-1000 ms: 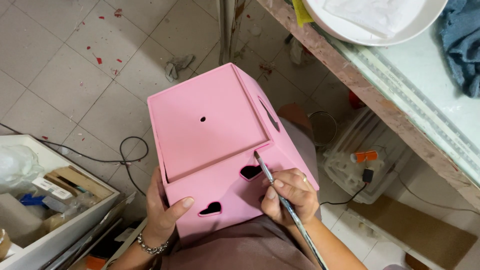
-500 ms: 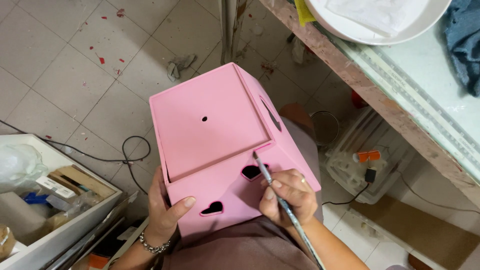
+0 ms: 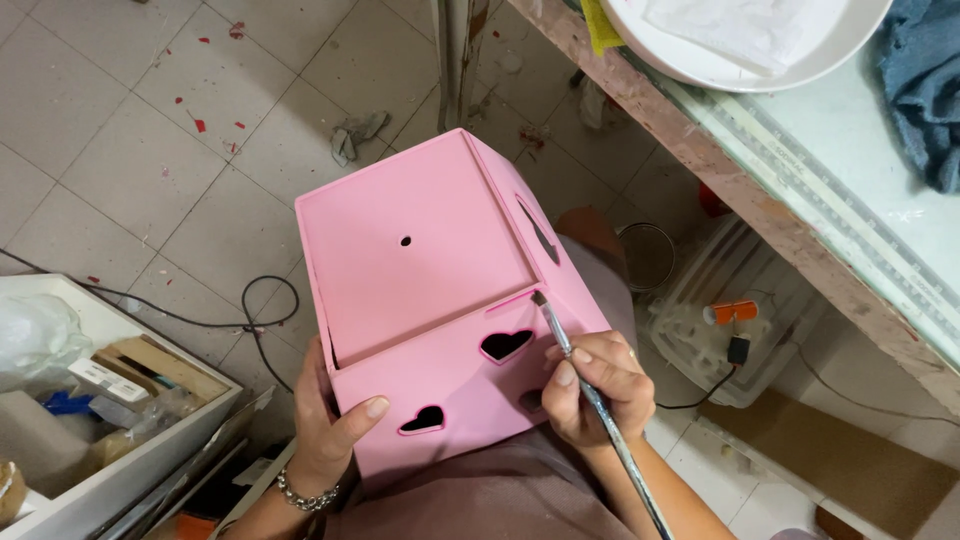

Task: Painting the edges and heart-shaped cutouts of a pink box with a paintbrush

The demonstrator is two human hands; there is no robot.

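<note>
upper right of the frame: a worn wooden bench (image 3: 800,230) with a white bowl (image 3: 745,62) and a blue cloth (image 3: 925,85) on top. right of centre, under the bench: a clear plastic box (image 3: 735,300) with a black plug and cord inside. lower left: a white drawer (image 3: 110,470) crammed with small boxes and a plastic bag. on the tiled floor (image 3: 110,160), upper left: red flecks, a grey rag, a black cable (image 3: 265,300) curling toward the middle.

centre of the frame: a pink box (image 3: 420,270), tilted, resting on the lap, with heart-shaped cutouts in its near face and a small hole in the recessed panel. left hand (image 3: 330,420) wrapped around the box's lower left corner, thumb pressed flat on the near face just beside a heart cutout. right hand (image 3: 590,385) closed around a paintbrush (image 3: 600,410), knuckles against the box's lower right edge, bristle tip touching the rim above the upper heart.
</note>
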